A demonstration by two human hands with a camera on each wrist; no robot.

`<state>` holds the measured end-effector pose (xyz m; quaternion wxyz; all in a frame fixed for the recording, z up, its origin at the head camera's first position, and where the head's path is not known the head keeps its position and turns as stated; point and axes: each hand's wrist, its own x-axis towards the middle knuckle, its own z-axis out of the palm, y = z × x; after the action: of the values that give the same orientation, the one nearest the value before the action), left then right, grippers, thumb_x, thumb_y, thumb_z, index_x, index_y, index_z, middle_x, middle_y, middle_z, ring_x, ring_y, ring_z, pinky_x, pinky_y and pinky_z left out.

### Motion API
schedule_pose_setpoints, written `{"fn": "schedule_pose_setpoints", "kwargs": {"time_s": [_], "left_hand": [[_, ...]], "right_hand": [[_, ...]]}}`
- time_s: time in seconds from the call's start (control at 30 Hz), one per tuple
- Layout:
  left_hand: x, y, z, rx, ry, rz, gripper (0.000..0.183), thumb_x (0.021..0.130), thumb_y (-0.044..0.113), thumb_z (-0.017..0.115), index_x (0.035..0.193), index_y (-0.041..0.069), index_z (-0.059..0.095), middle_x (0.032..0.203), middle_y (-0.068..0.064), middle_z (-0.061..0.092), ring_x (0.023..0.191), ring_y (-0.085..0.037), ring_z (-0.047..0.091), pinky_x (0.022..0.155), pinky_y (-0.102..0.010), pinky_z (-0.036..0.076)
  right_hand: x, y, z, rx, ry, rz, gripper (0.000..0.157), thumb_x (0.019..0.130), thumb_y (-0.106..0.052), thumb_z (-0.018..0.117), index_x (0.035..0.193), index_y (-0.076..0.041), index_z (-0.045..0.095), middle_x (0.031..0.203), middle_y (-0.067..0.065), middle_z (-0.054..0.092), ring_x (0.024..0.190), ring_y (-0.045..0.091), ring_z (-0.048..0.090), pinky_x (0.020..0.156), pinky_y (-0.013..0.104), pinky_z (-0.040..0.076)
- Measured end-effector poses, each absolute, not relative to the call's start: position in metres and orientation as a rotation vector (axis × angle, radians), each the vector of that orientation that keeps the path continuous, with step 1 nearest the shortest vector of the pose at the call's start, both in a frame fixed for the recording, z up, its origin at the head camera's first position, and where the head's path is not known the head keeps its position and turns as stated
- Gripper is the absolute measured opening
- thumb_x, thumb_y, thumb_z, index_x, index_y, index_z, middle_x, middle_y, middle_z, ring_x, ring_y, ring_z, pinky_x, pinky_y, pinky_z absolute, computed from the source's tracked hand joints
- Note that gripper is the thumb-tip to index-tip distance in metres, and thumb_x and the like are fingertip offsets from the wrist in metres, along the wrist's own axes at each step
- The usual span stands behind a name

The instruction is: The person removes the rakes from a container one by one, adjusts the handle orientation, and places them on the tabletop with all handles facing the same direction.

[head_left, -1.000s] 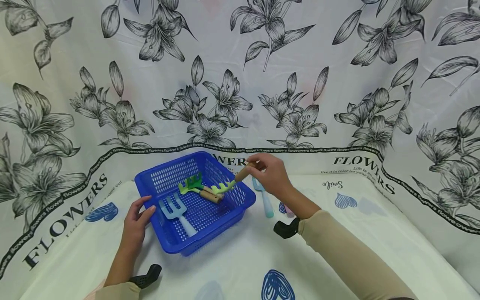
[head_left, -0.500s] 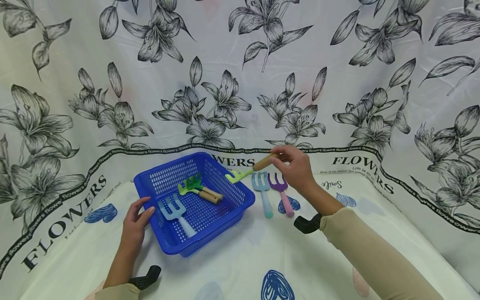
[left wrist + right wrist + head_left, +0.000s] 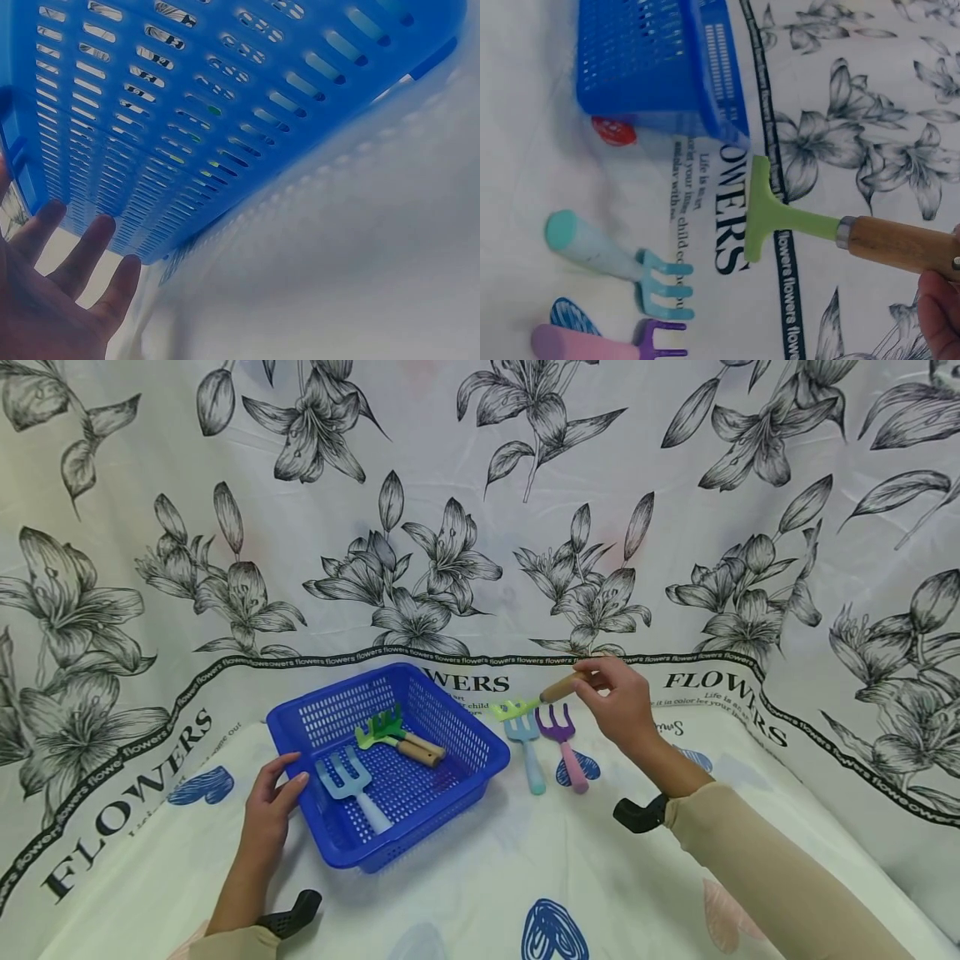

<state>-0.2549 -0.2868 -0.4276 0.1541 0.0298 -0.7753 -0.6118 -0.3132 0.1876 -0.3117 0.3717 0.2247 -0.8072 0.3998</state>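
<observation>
My right hand (image 3: pixel 621 706) pinches the wooden handle (image 3: pixel 900 244) of a small lime-green hand rake (image 3: pixel 516 709), held up right of the basket. Its head overlaps a light-blue hand fork (image 3: pixel 532 764) in the head view. Beside that fork lies a purple-and-pink one (image 3: pixel 572 762). My left hand (image 3: pixel 272 802) rests at the left rim of a blue perforated plastic basket (image 3: pixel 420 847); in the left wrist view its fingers (image 3: pixel 86 255) are extended and spread beside the wall. Inside the basket lie a pale-blue fork (image 3: pixel 348 781) and two green wooden-handled rakes (image 3: pixel 386 731).
A white cloth printed with hearts (image 3: pixel 555 931) covers the table (image 3: pixel 480 893). Behind it hangs a white flower-print curtain (image 3: pixel 517 568), close to the basket's far side. Both wrists carry a black mount (image 3: pixel 641 815).
My right hand has lifted the lime-green rake from over the basket and carried it right, past the rim. The purple-and-pink fork has come into view. The left hand stays at the basket.
</observation>
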Motion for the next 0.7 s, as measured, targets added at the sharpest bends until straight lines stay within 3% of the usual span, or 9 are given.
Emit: {"fn": "schedule_pose_setpoints", "kwargs": {"time_s": [0.4,0.7], "left_hand": [[-0.256,-0.288,-0.429,0.084,-2.219,-1.743,0.057,0.101,0.041,0.049,0.15,0.018,0.032,0.162,-0.005,0.015,0.137,-0.042,0.032,0.105,-0.058,0.033],[-0.255,-0.287,-0.428,0.072,-2.212,-1.753,0.056,0.101,0.041,0.048,0.15,0.018,0.032,0.162,-0.005,0.014,0.138,-0.042,0.031,0.106,-0.059,0.032]], "right_hand": [[-0.314,0.21,-0.345,0.455,-2.081,0.929,0.019,0.086,-0.007,0.074,0.104,-0.003,0.07,0.092,0.007,0.065,0.078,0.018,0.064,0.068,0.013,0.047],[-0.314,0.223,-0.367,0.38,-2.104,0.847,0.02,0.083,-0.007,0.078,0.101,-0.003,0.069,0.091,0.009,0.065,0.076,0.021,0.064,0.065,0.035,0.053]]}}
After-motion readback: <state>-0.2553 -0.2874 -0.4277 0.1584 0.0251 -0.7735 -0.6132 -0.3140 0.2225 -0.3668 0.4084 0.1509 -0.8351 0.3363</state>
